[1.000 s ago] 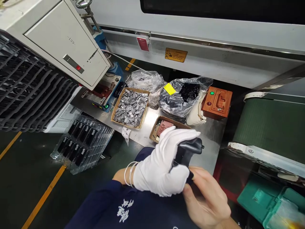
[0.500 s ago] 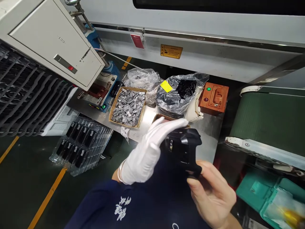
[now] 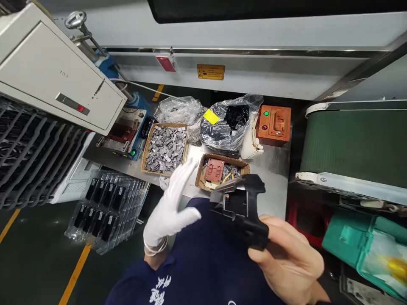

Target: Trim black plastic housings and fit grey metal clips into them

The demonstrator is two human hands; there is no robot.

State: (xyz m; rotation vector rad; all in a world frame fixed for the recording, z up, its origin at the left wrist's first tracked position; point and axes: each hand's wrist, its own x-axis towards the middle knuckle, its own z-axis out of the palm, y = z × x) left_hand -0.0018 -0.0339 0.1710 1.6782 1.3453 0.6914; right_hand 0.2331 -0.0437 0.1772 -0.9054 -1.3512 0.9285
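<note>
Steel counter [image 3: 274, 173] beyond — black plastic housing [image 3: 253, 212] pinched in right hand [image 3: 291, 258], extending toward eleven o'clock; left hand [image 3: 167, 216] spread, apart, at its nine.

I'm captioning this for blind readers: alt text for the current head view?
A bare right hand holds up a black part, while the left hand, in a white glove, is open beside it. Behind them, a metal bench bears small grey parts in a cardboard box and an orange box with a green button.
</note>
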